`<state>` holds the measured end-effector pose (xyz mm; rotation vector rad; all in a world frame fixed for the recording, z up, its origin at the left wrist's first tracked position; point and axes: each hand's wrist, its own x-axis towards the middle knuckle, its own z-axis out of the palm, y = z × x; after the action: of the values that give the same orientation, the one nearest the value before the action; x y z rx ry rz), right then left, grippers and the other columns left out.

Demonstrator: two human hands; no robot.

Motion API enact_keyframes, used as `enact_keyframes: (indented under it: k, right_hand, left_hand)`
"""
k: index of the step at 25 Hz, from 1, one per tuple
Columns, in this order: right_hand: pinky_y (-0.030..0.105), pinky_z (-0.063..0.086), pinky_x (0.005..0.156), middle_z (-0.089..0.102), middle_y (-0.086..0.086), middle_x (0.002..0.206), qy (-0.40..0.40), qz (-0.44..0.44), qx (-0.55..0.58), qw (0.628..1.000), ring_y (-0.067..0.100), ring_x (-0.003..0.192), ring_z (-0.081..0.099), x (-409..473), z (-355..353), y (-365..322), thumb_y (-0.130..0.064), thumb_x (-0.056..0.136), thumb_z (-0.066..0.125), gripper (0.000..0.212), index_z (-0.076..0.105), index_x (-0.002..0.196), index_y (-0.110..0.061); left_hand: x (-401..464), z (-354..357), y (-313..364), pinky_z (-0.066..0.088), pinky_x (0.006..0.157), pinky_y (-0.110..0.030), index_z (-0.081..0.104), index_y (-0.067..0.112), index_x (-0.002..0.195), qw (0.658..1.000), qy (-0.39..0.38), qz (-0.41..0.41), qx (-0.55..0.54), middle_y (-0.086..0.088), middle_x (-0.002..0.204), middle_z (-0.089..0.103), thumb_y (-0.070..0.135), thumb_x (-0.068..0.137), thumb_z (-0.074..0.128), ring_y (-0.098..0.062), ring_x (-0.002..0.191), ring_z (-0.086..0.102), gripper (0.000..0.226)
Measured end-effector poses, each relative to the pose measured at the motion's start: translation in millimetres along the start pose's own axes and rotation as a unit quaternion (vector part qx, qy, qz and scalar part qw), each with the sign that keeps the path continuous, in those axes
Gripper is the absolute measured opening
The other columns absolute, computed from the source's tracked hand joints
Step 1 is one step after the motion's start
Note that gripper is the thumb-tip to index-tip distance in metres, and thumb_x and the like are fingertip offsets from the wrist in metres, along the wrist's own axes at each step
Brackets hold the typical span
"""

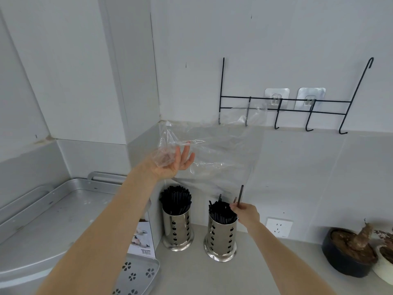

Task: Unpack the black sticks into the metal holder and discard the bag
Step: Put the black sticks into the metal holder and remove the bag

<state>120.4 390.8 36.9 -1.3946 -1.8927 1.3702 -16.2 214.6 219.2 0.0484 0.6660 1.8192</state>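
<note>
Two perforated metal holders stand on the counter, both filled with black sticks: the left holder point(178, 228) and the right holder point(221, 237). My left hand point(173, 162) is raised above them, gripping one corner of a clear plastic bag point(219, 150) that hangs spread out in front of the wall. My right hand point(244, 212) sits at the right holder's rim and pinches a single black stick point(240, 195) that stands upright above the others. The bag looks empty.
A metal tray point(53, 209) with a handle lies at the left, a small perforated tray point(138, 273) in front of it. A black wire hook rack point(285, 105) hangs on the wall. A wall socket point(279, 227) and a dark plant bowl point(348, 254) are at the right.
</note>
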Motion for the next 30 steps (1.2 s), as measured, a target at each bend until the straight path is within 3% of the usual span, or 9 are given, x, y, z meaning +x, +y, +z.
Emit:
enact_keyframes:
  k: [5, 9, 15, 19, 22, 24, 26, 28, 30]
  right_hand:
    - [0.02, 0.035, 0.079, 0.069, 0.008, 0.114, 0.013, -0.019, -0.028, 0.999, 0.026, 0.11, 0.058, -4.3, 3.5, 0.8, -0.016, 0.088, 0.055, 0.026, 0.069, 0.109, -0.014]
    - [0.018, 0.03, 0.075, 0.067, 0.008, 0.117, 0.01, -0.025, -0.039, 0.999, 0.025, 0.113, 0.056, -4.8, 4.5, 0.5, -0.015, 0.088, 0.055, 0.026, 0.069, 0.11, -0.015]
    - [0.024, 0.034, 0.078, 0.051, -0.003, 0.071, -0.039, -0.018, -0.014, 0.999, 0.021, 0.089, 0.051, -10.2, -2.0, -4.1, 0.0, 0.082, 0.056, 0.053, 0.048, 0.133, -0.015]
    - [0.028, 0.039, 0.08, 0.051, 0.001, 0.077, -0.025, -0.018, 0.021, 0.999, 0.021, 0.085, 0.05, -14.0, -14.2, -10.1, 0.002, 0.082, 0.05, 0.057, 0.042, 0.136, -0.016]
    - [0.026, 0.043, 0.065, 0.05, 0.003, 0.077, -0.03, 0.009, 0.156, 0.987, 0.016, 0.066, 0.048, -29.3, -29.2, -20.9, -0.004, 0.088, 0.047, 0.042, 0.047, 0.129, -0.01]
    - [0.025, 0.044, 0.061, 0.053, 0.005, 0.076, -0.058, 0.036, 0.302, 0.951, 0.016, 0.064, 0.049, -48.5, -44.3, -32.0, -0.013, 0.093, 0.046, 0.025, 0.051, 0.116, -0.007]
    - [0.03, 0.048, 0.068, 0.059, 0.01, 0.084, -0.116, 0.077, 0.421, 0.896, 0.021, 0.072, 0.056, -65.4, -64.9, -39.2, -0.033, 0.095, 0.042, 0.032, 0.052, 0.104, -0.004]
    - [0.037, 0.055, 0.073, 0.067, 0.016, 0.091, -0.215, 0.07, 0.474, 0.851, 0.027, 0.079, 0.066, -76.1, -85.0, -41.2, -0.051, 0.086, 0.046, 0.054, 0.059, 0.098, 0.0]
    - [0.036, 0.059, 0.072, 0.072, 0.018, 0.096, -0.29, 0.045, 0.477, 0.828, 0.028, 0.083, 0.072, -86.7, -98.0, -39.4, -0.06, 0.062, 0.064, 0.073, 0.067, 0.097, 0.004]
  left_hand:
    - [10.3, -3.5, 12.7, 0.049, 0.034, -0.022, 0.044, -0.009, 0.113, 0.999, -0.024, -0.033, -0.023, -0.035, 0.089, 0.049, 0.036, 0.094, 0.033, -0.032, 0.045, 0.066, 0.05]
    - [9.6, -1.2, 23.2, 0.05, 0.032, -0.027, 0.045, -0.005, 0.12, 0.995, -0.07, -0.047, -0.061, -0.039, 0.089, 0.049, 0.049, 0.092, 0.032, -0.033, 0.048, 0.067, 0.062]
    - [5.6, 3.8, 23.2, 0.049, 0.031, -0.025, 0.044, -0.007, 0.117, 0.995, -0.077, -0.042, -0.053, -0.036, 0.088, 0.05, 0.043, 0.094, 0.034, -0.031, 0.047, 0.067, 0.056]
    - [-2.5, 6.6, 21.1, 0.049, 0.033, -0.023, 0.047, -0.01, 0.11, 0.996, -0.068, -0.034, -0.046, -0.038, 0.083, 0.052, 0.039, 0.094, 0.033, -0.03, 0.045, 0.066, 0.053]
    - [-6.0, 5.4, 15.2, 0.05, 0.034, -0.023, 0.047, -0.01, 0.11, 0.997, -0.06, -0.036, -0.038, -0.04, 0.081, 0.055, 0.043, 0.094, 0.033, -0.032, 0.048, 0.067, 0.057]
    - [-5.7, -5.4, 8.5, 0.057, 0.047, -0.027, 0.051, -0.016, 0.109, 0.99, -0.096, -0.103, 0.015, -0.042, 0.087, 0.059, 0.043, 0.095, 0.032, -0.037, 0.059, 0.069, 0.063]
    - [-17.9, -10.9, -6.2, 0.059, 0.07, -0.032, 0.051, -0.015, 0.115, 0.975, -0.093, -0.157, 0.128, -0.036, 0.105, 0.06, 0.023, 0.098, 0.033, -0.038, 0.083, 0.069, 0.045]
    - [-27.1, -8.5, -22.4, 0.054, 0.057, -0.02, 0.055, -0.002, 0.101, 0.94, -0.056, -0.026, 0.336, -0.017, 0.082, 0.071, 0.011, 0.094, 0.032, -0.018, 0.063, 0.07, 0.028]
    - [-34.1, -18.8, -36.3, 0.048, 0.041, -0.016, 0.053, -0.002, 0.093, 0.904, -0.018, 0.055, 0.423, -0.007, 0.065, 0.068, 0.009, 0.093, 0.033, -0.007, 0.044, 0.063, 0.022]
